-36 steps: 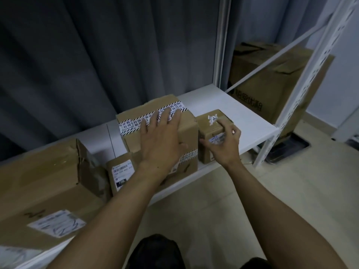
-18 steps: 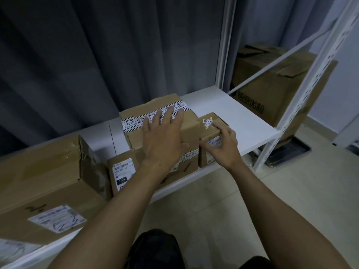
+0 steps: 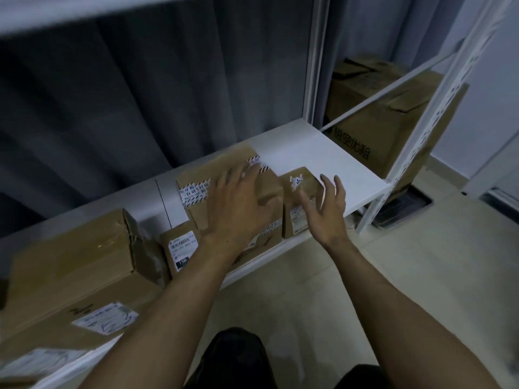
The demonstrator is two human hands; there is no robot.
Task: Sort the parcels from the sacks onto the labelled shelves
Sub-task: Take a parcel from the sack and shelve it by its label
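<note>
On the white shelf (image 3: 331,161) stands a taped cardboard box (image 3: 202,181) with striped tape across its top. My left hand (image 3: 238,203) hovers over this box with fingers spread; whether it touches the top is unclear from the blur. Right beside it sits a small cardboard parcel (image 3: 303,181) with a torn label. My right hand (image 3: 325,206) is open just in front of and to the right of the small parcel, fingers spread, holding nothing. A slim labelled parcel (image 3: 182,248) leans at the taped box's left.
A large cardboard carton (image 3: 70,262) with a shipping label fills the shelf's left end. Behind the white upright (image 3: 438,113) at the right stands a big printed carton (image 3: 393,119) on the floor. A dark curtain (image 3: 140,94) hangs behind; an upper shelf edge (image 3: 56,12) crosses the top.
My right hand has let go of the small parcel and pulled back, open. My left hand has lifted and shifted right over the taped box. The view has tilted upward.
</note>
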